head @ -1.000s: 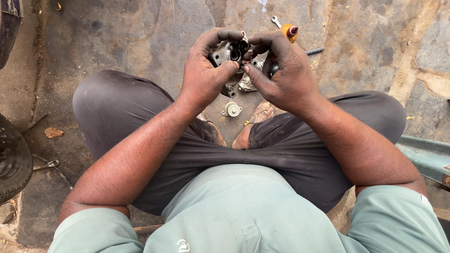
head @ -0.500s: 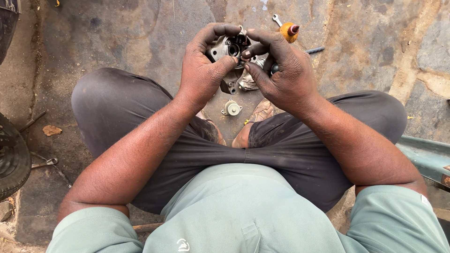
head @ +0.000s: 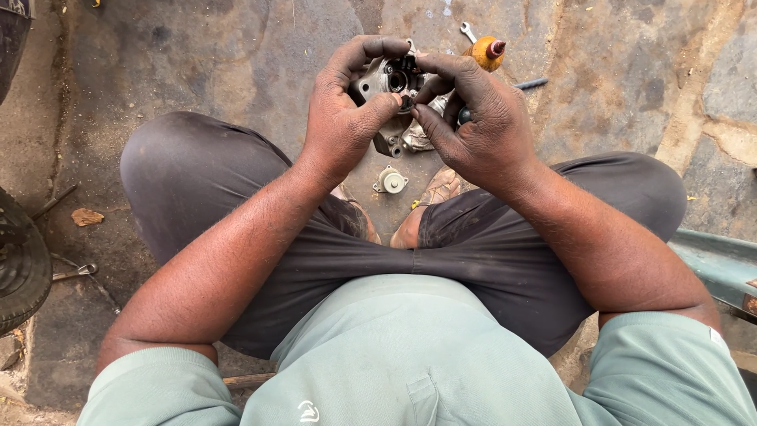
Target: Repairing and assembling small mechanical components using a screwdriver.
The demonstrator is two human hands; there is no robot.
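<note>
I sit cross-legged on a stone floor and hold a small grey metal engine part [head: 388,79] up in front of me. My left hand [head: 343,118] wraps its left side, thumb pressed near a round opening. My right hand [head: 473,118] grips the right side, and its thumb and forefinger pinch a tiny dark piece [head: 406,101] at that opening. Below the hands, another grey metal part [head: 392,143] and a small round metal fitting [head: 390,181] lie on the floor between my knees.
A screwdriver with an orange handle [head: 482,52] and a spanner [head: 468,31] lie on the floor beyond my hands. A black tyre [head: 20,268] sits at the left edge with a spanner [head: 75,272] beside it. A green metal edge [head: 714,264] is at right.
Both hands have turned the metal part slightly and lifted it a little; my right fingers have shifted onto the small dark piece at the opening.
</note>
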